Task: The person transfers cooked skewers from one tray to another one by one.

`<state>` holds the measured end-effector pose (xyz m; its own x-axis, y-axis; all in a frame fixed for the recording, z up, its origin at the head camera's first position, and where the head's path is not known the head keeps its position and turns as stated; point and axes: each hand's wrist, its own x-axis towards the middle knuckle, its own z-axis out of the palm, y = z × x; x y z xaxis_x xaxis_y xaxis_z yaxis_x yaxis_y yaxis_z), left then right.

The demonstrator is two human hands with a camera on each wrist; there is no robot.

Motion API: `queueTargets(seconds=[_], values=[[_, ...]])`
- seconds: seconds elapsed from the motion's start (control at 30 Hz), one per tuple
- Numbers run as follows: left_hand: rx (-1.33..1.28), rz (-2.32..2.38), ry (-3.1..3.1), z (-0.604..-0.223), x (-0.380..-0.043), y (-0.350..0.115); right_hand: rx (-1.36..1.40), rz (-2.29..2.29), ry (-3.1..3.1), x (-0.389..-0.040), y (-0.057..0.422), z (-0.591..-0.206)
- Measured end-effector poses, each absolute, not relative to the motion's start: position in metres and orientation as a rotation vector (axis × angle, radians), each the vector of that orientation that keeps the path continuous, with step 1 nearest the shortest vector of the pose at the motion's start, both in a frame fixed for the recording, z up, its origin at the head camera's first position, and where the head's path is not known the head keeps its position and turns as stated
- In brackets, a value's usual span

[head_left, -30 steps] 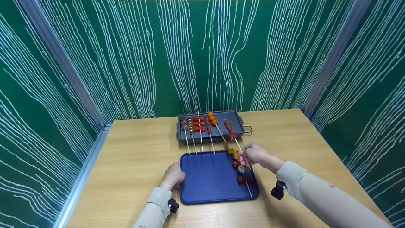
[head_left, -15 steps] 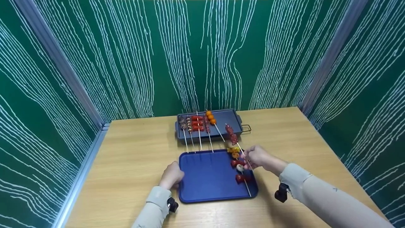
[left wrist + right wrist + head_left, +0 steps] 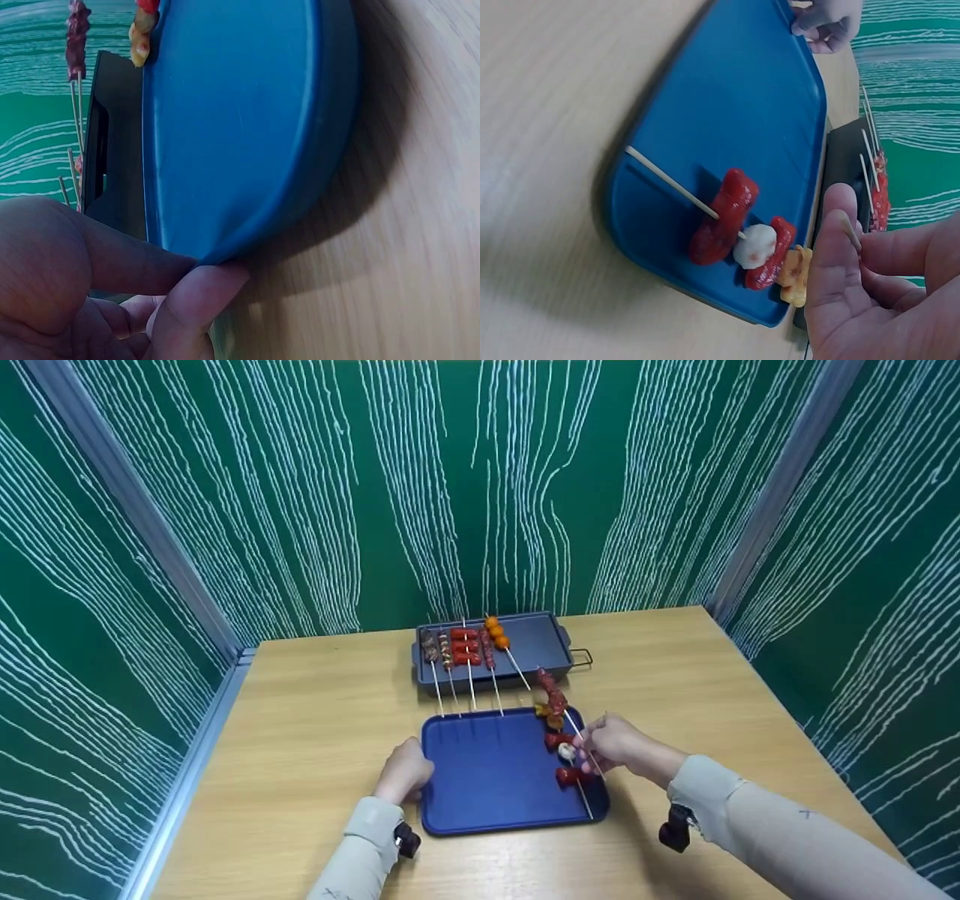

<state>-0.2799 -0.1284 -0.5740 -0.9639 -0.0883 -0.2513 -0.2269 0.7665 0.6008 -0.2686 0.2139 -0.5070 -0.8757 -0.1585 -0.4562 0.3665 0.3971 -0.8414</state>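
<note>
Now the meat skewer [image 3: 556,702], pinched by the right hand [image 3: 613,740], has come from the grill [image 3: 536,639] to one o'clock above the tray [image 3: 487,780], so this transfer seems partly done; the left hand [image 3: 405,771] grips nine-o'clock rim.

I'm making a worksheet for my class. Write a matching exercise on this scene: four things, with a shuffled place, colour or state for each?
Things
1. tray
2. right hand
3. orange skewer
4. left hand

Matches
A. rests on the grill
B. blue
C. pinches a rim
D. holds the meat skewer

Pairs: 1-B, 2-D, 3-A, 4-C
</note>
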Motion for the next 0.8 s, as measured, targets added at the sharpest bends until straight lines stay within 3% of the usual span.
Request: queueTargets(seconds=[0.8], values=[[-0.219,0.987,2.76,-0.573,-0.278,-0.128,0.247,-1.579,2.065,-0.244,0.194,-0.529]])
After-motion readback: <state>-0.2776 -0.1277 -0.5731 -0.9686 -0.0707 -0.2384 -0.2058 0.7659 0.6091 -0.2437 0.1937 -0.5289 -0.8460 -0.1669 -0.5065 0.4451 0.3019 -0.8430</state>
